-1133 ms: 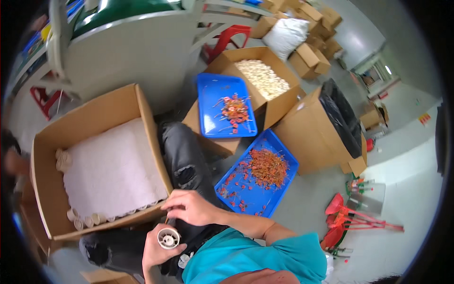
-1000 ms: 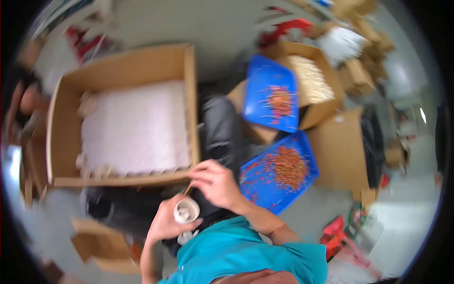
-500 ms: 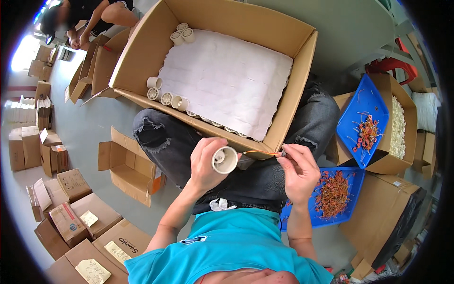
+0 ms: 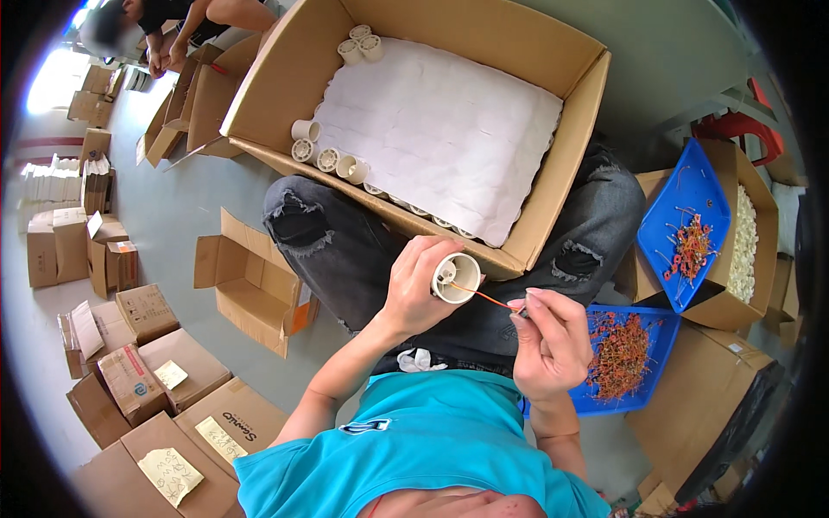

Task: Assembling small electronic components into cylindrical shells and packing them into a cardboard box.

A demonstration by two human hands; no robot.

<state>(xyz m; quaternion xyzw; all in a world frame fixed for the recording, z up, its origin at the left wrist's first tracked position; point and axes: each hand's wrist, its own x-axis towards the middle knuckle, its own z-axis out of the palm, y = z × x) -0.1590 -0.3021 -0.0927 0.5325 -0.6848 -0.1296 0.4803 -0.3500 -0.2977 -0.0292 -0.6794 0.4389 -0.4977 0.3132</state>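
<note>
My left hand (image 4: 414, 287) is wrapped round a white plastic cylindrical housing (image 4: 467, 274), its open end facing up and toward me. A hub shows inside it. The thumb and fingers of my right hand (image 4: 554, 342) pinch an orange wire lead (image 4: 490, 299), whose far end reaches into the housing's mouth. Whatever sits at the pinched end is mostly hidden by the fingertips. Just beyond my hands, a large carton (image 4: 589, 121) rests against my legs. Inside, a white sheet (image 4: 440, 129) lies with several similar white housings (image 4: 328, 159) along its left and near edges.
To my right are two blue trays (image 4: 661, 332) of orange wire leads (image 4: 618, 356) and a carton of small white parts (image 4: 743, 246). An opened carton (image 4: 250, 298) stands on the floor at left, with stacked cartons (image 4: 177, 367) beyond. Another person (image 4: 194, 30) sits at far left.
The wire lead's end has gone from beside the housing into its mouth. The housing has turned toward my right hand. The whole view has shifted slightly.
</note>
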